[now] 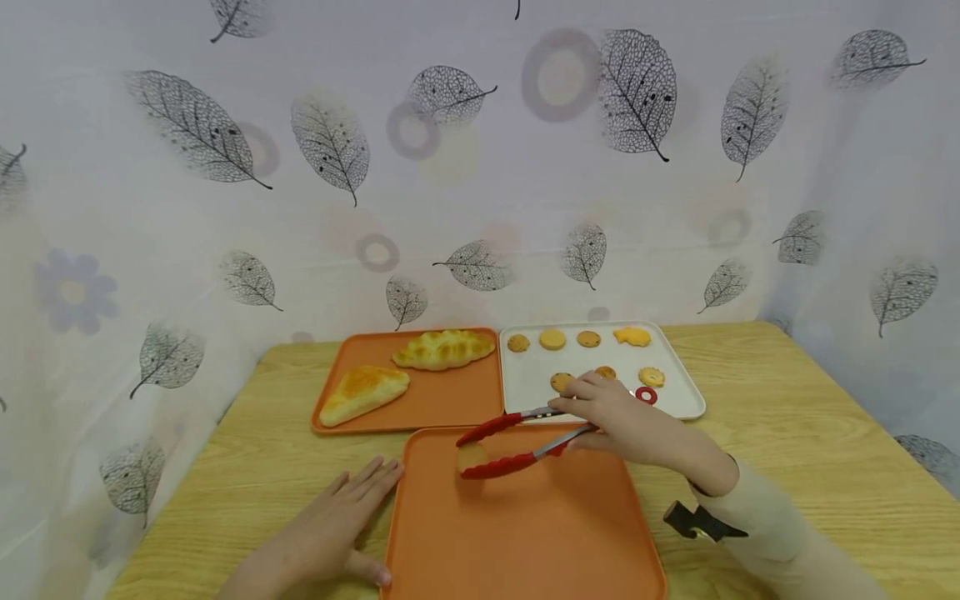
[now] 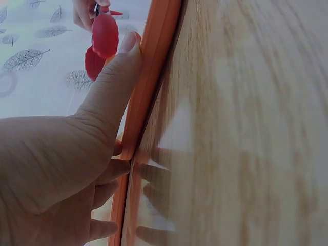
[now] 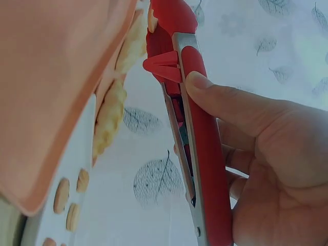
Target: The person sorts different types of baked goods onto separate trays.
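My right hand (image 1: 622,419) grips a pair of red-and-metal tongs (image 1: 500,466) by the handles, thumb pressed on one arm in the right wrist view. Between the tong tips is a round pale cookie (image 1: 471,457), held over the far left part of the front orange tray (image 1: 525,542). My left hand (image 1: 330,525) lies at that tray's left side, fingers stretched out and touching the rim; the left wrist view shows the thumb (image 2: 115,77) against the edge. Part of the tong handles is hidden behind my right hand in the head view.
Behind, a second orange tray (image 1: 450,404) carries a triangular bread (image 1: 363,394) and a braided bread (image 1: 444,349). Beside it, a white tray (image 1: 675,400) holds several cookies, a fish-shaped one (image 1: 632,336) and a red ring (image 1: 646,395). A leaf-patterned curtain (image 1: 480,183) hangs behind the wooden table (image 1: 780,417).
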{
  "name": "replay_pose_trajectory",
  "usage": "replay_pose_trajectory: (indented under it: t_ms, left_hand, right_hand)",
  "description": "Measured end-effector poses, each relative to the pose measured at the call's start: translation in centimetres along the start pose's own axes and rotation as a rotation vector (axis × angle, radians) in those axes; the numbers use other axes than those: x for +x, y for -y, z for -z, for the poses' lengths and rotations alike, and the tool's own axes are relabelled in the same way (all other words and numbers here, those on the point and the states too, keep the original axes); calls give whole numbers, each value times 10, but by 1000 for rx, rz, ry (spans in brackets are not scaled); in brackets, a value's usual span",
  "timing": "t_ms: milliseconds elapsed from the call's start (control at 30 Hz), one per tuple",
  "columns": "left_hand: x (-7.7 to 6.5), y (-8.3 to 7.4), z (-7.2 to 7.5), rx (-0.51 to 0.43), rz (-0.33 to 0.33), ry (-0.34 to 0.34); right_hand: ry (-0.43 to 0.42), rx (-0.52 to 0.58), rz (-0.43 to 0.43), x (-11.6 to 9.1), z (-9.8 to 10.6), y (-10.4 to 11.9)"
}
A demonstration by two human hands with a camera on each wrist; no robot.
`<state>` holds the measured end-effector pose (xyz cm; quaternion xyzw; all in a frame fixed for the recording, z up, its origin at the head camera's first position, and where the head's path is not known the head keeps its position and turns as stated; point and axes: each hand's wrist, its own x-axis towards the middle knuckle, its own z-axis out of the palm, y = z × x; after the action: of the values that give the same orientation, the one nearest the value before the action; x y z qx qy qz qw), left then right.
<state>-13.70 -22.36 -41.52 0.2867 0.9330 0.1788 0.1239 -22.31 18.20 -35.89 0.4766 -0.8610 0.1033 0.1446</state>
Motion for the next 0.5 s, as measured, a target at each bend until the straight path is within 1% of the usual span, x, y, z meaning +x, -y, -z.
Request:
replay_pose_trajectory:
  t_ms: [233,267,333,500]
  left_hand:
    - [0,1,1,-15,7,17]
    - [1,1,1,-18,7,18]
    - [1,1,1,-25,12,21]
    - [1,1,1,-35,26,24]
  right_hand:
    - [-12,3,-109,-4,11,-16]
    - [-17,-10,-116,-5,12,-19]
    - [-52,-43,-103,-5,11,-25]
    - [-181,-131,-20,-6,5,-44]
